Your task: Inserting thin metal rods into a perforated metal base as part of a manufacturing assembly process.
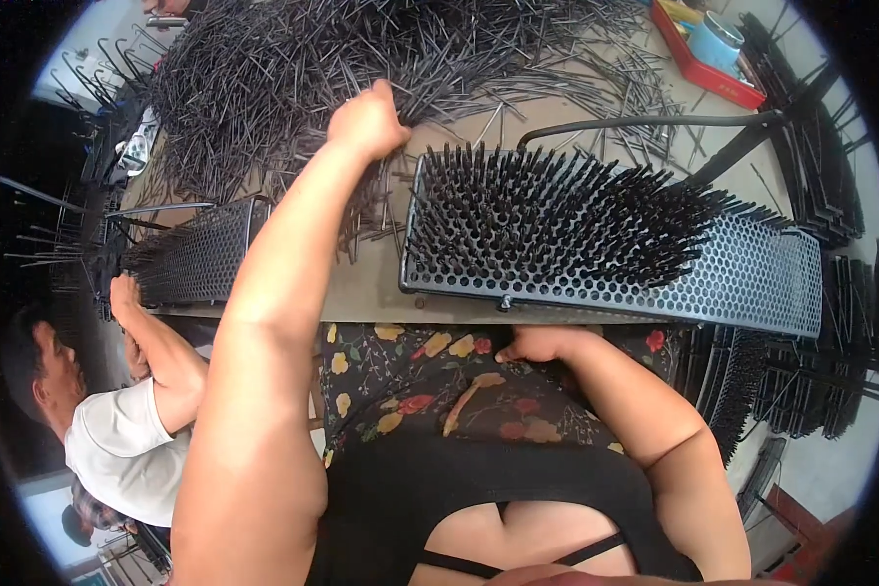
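My left hand [366, 125] reaches out over the near edge of a big heap of thin dark metal rods [264, 88]. Its fingers curl downward among the rods, and whatever they hold is hidden. Low in front of me, my right hand [540, 344] is at the table's front edge, against the dark floral cloth [391, 376] on my lap. Most of its fingers are out of sight. Just beyond it, a long perforated metal rack [752, 264] lies across the table, many short dark rods [557, 210] standing upright in its holes. The rack's right part is bare.
Another perforated rack [200, 249] stands at the left, where a co-worker in a white shirt [127, 439] has a hand. A red tray [713, 83] holding a blue jar [716, 41] sits at the far right. A bent metal bar [645, 122] rises behind my rack.
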`<state>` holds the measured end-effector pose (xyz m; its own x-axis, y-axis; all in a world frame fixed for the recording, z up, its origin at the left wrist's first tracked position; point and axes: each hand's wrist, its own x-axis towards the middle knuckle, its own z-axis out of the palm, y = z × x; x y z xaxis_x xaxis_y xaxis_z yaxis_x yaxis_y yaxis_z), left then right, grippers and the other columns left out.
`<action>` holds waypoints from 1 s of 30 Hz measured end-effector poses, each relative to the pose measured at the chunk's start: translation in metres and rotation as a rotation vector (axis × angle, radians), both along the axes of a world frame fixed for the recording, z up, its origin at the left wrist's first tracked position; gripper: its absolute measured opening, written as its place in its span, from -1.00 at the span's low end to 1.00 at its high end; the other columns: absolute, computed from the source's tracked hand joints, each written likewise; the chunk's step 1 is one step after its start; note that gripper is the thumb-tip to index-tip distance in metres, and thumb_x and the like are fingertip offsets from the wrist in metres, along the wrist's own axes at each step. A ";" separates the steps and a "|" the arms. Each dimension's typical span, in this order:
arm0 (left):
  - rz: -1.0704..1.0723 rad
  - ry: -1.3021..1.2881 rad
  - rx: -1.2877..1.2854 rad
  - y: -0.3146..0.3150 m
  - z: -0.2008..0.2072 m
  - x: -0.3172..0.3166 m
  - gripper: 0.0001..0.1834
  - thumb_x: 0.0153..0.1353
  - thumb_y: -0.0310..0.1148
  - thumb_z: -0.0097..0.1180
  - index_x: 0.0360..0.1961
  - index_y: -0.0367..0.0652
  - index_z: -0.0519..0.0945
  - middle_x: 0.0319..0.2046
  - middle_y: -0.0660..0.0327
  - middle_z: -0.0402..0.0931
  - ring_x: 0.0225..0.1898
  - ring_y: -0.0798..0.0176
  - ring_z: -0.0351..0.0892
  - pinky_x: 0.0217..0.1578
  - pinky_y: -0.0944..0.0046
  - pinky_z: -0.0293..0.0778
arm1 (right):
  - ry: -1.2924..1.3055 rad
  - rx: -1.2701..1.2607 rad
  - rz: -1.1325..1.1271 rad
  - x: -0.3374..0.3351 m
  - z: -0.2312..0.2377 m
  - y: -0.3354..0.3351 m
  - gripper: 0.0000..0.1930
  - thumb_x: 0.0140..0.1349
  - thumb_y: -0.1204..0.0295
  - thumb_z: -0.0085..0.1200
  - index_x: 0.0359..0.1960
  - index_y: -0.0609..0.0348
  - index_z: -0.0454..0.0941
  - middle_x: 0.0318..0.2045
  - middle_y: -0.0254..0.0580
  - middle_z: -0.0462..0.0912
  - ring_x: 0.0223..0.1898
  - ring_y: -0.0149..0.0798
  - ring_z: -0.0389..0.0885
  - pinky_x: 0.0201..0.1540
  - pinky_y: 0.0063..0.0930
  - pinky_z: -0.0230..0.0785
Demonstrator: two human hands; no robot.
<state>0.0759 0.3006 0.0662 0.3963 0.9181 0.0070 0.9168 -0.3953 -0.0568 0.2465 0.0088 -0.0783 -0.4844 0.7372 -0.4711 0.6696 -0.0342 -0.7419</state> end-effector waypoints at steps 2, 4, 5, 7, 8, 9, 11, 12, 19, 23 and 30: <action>-0.015 -0.017 0.012 0.005 0.013 -0.001 -0.31 -0.08 -0.16 0.31 0.04 -0.29 0.34 -0.11 -0.12 0.57 -0.02 -0.09 0.58 0.01 0.04 0.48 | -0.002 -0.002 -0.016 0.000 0.004 0.001 -0.21 0.01 0.10 0.32 0.25 0.18 0.32 0.22 0.15 0.38 0.24 0.10 0.33 0.29 -0.19 0.14; 0.053 -0.041 0.033 0.014 0.028 -0.004 -0.16 -0.13 -0.17 0.32 0.18 -0.29 0.28 -0.11 -0.14 0.59 -0.04 -0.11 0.59 0.01 0.05 0.48 | -0.040 -0.029 -0.020 -0.002 0.015 0.002 -0.23 0.00 0.10 0.33 0.24 0.17 0.34 0.20 0.14 0.41 0.21 0.10 0.37 0.25 -0.16 0.18; 0.022 -0.166 0.091 0.023 0.030 -0.012 -0.12 -0.14 -0.17 0.32 0.21 -0.31 0.27 -0.11 -0.16 0.58 -0.04 -0.12 0.59 0.01 0.07 0.48 | -0.038 -0.032 -0.020 -0.004 0.021 0.003 -0.23 0.00 0.10 0.33 0.24 0.17 0.34 0.20 0.14 0.41 0.21 0.10 0.37 0.25 -0.16 0.18; 0.020 -0.396 -0.018 0.040 0.045 -0.020 -0.31 -0.19 -0.22 0.38 0.02 -0.32 0.51 -0.16 -0.08 0.62 -0.14 0.04 0.64 -0.05 0.17 0.50 | -0.044 -0.110 -0.058 -0.004 0.026 0.005 -0.27 -0.01 0.10 0.33 0.20 0.14 0.40 0.15 0.12 0.46 0.17 0.09 0.41 0.22 -0.15 0.23; 0.000 -0.529 -0.038 0.044 0.051 -0.022 -0.41 -0.18 -0.27 0.40 -0.07 -0.30 0.57 -0.22 0.03 0.65 -0.22 0.19 0.65 -0.09 0.26 0.50 | -0.044 -0.113 -0.061 -0.004 0.025 0.005 -0.27 -0.01 0.10 0.33 0.20 0.14 0.40 0.15 0.12 0.46 0.17 0.09 0.41 0.22 -0.15 0.23; 0.036 -0.629 -0.115 0.050 0.057 -0.025 -0.49 -0.12 -0.30 0.39 -0.10 -0.29 0.60 -0.26 0.11 0.66 -0.26 0.27 0.63 -0.12 0.29 0.50 | -0.060 -0.120 -0.065 -0.004 0.025 0.005 -0.29 -0.01 0.09 0.33 0.18 0.13 0.42 0.14 0.11 0.48 0.16 0.08 0.43 0.21 -0.15 0.24; 0.019 -0.873 -0.120 0.057 0.060 -0.032 -0.51 -0.09 -0.33 0.40 -0.11 -0.31 0.60 -0.25 0.14 0.66 -0.27 0.26 0.62 -0.12 0.30 0.50 | -0.075 -0.127 -0.069 -0.004 0.021 0.004 -0.31 -0.01 0.09 0.33 0.16 0.12 0.45 0.12 0.09 0.50 0.15 0.08 0.44 0.19 -0.15 0.25; 0.002 -0.977 -0.096 0.061 0.061 -0.032 -0.49 -0.09 -0.33 0.41 -0.09 -0.32 0.59 -0.24 0.14 0.66 -0.27 0.26 0.62 -0.12 0.30 0.50 | -0.075 -0.096 -0.063 -0.004 0.015 0.002 -0.32 -0.01 0.08 0.33 0.15 0.12 0.46 0.11 0.09 0.51 0.14 0.07 0.45 0.19 -0.16 0.25; -0.054 -2.021 -0.291 0.117 0.087 -0.077 -0.76 0.05 -0.47 0.25 -0.24 -0.34 0.58 -0.31 0.07 0.64 -0.30 0.06 0.66 -0.22 0.07 0.64 | -0.045 -0.059 0.020 -0.005 0.017 0.006 -0.30 0.00 0.03 0.31 0.17 0.09 0.45 0.12 0.09 0.50 0.15 0.08 0.44 0.20 -0.15 0.23; -0.164 -2.147 -0.493 0.127 0.089 -0.065 -0.65 0.18 -0.31 0.14 -0.09 -0.35 0.55 -0.18 -0.04 0.61 -0.18 -0.04 0.62 -0.07 0.00 0.55 | -0.036 -0.123 -0.042 -0.005 -0.002 0.001 -0.27 0.02 -0.02 0.28 0.20 0.07 0.42 0.18 0.08 0.45 0.19 0.08 0.39 0.24 -0.15 0.18; -0.210 -1.904 -0.522 0.093 0.116 -0.034 -0.70 0.19 -0.30 0.15 -0.19 -0.34 0.59 -0.31 0.06 0.64 -0.26 0.05 0.62 -0.19 0.11 0.56 | -0.011 -0.192 -0.033 -0.004 0.030 0.008 -0.29 0.05 0.01 0.26 0.22 0.07 0.41 0.22 0.04 0.42 0.22 0.06 0.36 0.27 -0.19 0.16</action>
<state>0.0418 0.3935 0.1824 0.2866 0.9190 0.2707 -0.4106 -0.1375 0.9014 0.2423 0.0168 -0.0480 -0.4552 0.6488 -0.6098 0.6741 -0.1962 -0.7121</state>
